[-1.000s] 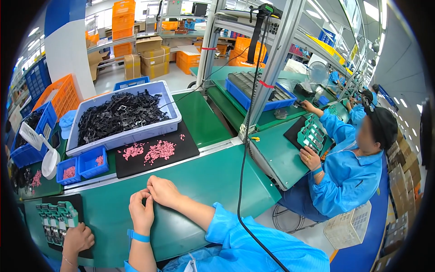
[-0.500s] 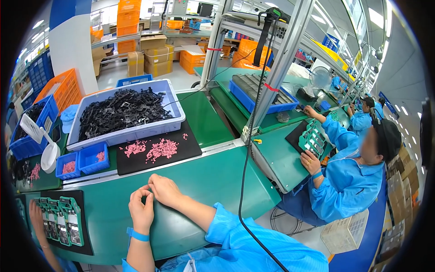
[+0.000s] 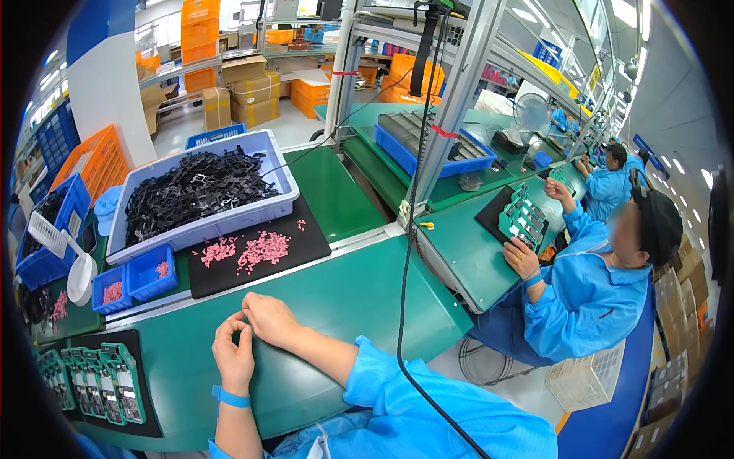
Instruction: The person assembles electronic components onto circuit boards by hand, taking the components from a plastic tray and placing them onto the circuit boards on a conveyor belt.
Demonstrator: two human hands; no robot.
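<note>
Evidently the two bare hands meet at the fingertips above the green counter [image 3: 359, 306]: the left hand [image 3: 234, 352], wearing a blue wristband, has thumb and fingers drawn together, and the right hand [image 3: 269, 318] curls against it. Whether anything small is pinched between them I cannot tell.

Nearest beyond them, small pink pieces [image 3: 264, 249] lie in loose heaps on a flat black rectangular mat [image 3: 312, 243], well apart from the fingers. Two small blue plastic bins [image 3: 155, 290] with more pink bits sit just left of it; behind stands a large pale-blue plastic tub [image 3: 218, 228] heaped with black plastic parts [image 3: 191, 191].

Being uncontained, the pink heaps could scatter if a sleeve swept the mat; a tiny piece, if held, could slip from so light a pinch. The long black cable [image 3: 400, 329] passes across the blue right sleeve [image 3: 451, 398] in view and might snag with a sharp arm movement.
</note>
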